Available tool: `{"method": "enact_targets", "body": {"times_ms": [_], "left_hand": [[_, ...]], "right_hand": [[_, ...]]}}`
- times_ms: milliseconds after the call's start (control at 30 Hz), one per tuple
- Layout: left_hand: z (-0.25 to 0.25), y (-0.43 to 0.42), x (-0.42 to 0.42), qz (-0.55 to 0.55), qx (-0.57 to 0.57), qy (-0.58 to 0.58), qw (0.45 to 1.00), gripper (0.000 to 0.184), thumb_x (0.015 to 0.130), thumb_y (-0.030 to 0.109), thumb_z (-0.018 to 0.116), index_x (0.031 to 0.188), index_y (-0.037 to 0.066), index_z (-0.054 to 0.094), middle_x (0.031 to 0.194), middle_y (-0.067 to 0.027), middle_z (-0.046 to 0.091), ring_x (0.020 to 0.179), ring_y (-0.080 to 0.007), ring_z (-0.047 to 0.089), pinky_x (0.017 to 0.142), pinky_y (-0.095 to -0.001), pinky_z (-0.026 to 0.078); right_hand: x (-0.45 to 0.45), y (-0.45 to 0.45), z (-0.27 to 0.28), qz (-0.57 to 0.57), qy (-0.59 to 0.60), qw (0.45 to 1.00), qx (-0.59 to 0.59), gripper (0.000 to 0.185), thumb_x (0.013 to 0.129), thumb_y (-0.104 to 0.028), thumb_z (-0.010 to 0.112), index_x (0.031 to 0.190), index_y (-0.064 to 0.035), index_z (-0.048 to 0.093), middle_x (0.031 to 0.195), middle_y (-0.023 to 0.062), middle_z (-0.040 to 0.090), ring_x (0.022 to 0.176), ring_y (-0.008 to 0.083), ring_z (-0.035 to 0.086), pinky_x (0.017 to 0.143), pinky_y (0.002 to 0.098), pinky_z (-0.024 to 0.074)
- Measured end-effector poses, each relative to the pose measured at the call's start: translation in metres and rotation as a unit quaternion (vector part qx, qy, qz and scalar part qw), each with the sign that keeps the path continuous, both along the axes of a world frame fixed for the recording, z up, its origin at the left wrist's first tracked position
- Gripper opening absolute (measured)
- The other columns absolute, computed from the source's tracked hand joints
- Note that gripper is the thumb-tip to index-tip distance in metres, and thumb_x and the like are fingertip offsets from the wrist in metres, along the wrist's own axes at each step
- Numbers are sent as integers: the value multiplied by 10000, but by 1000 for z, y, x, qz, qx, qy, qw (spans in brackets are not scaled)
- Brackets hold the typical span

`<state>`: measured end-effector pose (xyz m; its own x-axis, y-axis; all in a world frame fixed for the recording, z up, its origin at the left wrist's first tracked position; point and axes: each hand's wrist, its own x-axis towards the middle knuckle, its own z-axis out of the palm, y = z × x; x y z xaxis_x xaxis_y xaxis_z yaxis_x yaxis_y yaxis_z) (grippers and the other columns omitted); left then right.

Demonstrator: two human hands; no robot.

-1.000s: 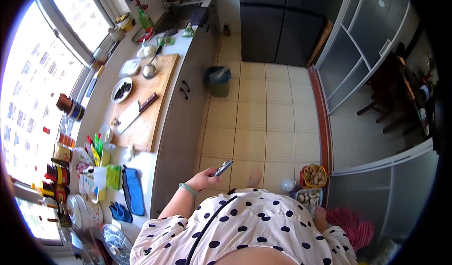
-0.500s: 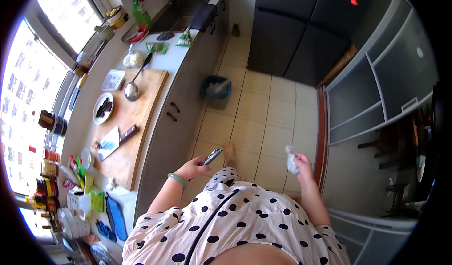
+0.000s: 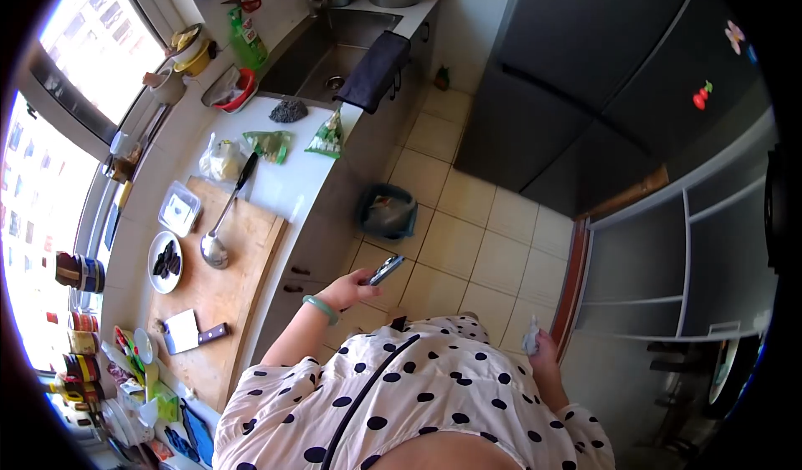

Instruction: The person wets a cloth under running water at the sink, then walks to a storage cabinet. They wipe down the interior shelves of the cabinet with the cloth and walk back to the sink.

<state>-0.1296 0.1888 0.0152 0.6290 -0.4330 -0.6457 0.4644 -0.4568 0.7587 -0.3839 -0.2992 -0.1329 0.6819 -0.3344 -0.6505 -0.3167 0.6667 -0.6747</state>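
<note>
My left hand [image 3: 344,291], with a green bangle at the wrist, is closed around a dark, slim phone [image 3: 387,269] seen at a slant. It is held out over the floor beside the cabinet fronts. Low on the right, my right hand [image 3: 545,350] grips a small crumpled whitish plastic bag [image 3: 531,336]; what the bag contains, if anything, I cannot make out. Left of my left hand, on the counter, a wooden cutting board [image 3: 242,279] bears a ladle [image 3: 215,248], a cleaver [image 3: 195,333] and a white dish of dark pieces [image 3: 165,263].
Ahead on the tiled floor stands a blue-green trash bin [image 3: 388,212] with a bag inside. A steel sink [image 3: 334,60] has a dark cloth [image 3: 376,71] over its front edge. Beyond is a dark refrigerator [image 3: 576,77]; glass sliding doors [image 3: 639,269] are on the right.
My view has shifted forward, bringing the sink, bin and refrigerator nearer. The phone stays in my left hand and the plastic bag in my right, which appears lower in view.
</note>
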Motion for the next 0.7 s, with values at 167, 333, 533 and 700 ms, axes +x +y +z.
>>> {"method": "enact_targets", "body": {"times_ms": [167, 333, 533, 700], "left_hand": [[-4, -34, 53, 50, 32, -5, 998, 658, 717, 296, 698, 1243, -4, 438, 1070, -91, 545, 990, -164, 488, 889, -276, 373], [-10, -71, 102, 102, 62, 12, 993, 657, 721, 328, 692, 1237, 4, 448, 1102, -96, 543, 1007, -173, 487, 893, -286, 372], [9, -112, 133, 184, 65, 43, 980, 649, 731, 367, 673, 1246, 40, 451, 1087, -73, 545, 990, -162, 484, 857, -288, 383], [20, -112, 136, 211, 112, 41, 970, 641, 731, 368, 671, 1240, 42, 457, 1043, -58, 559, 933, -149, 493, 795, -276, 403]], "right_hand": [[72, -45, 8, -85, 60, 994, 34, 273, 823, -80, 421, 1057, 13, 526, 862, 67, 569, 759, 197, 546, 667, 316, 445], [198, -111, 15, 24, -31, 999, 31, 255, 833, -66, 417, 1057, 4, 517, 878, 69, 570, 741, 201, 549, 677, 319, 457], [405, -142, 34, 172, 9, 977, -124, 189, 831, -68, 471, 985, 0, 555, 863, 57, 589, 749, 159, 557, 677, 289, 456], [533, -70, 79, 223, -60, 971, -60, 211, 842, -84, 541, 1036, 0, 537, 929, 74, 591, 830, 160, 572, 726, 282, 472]]}}
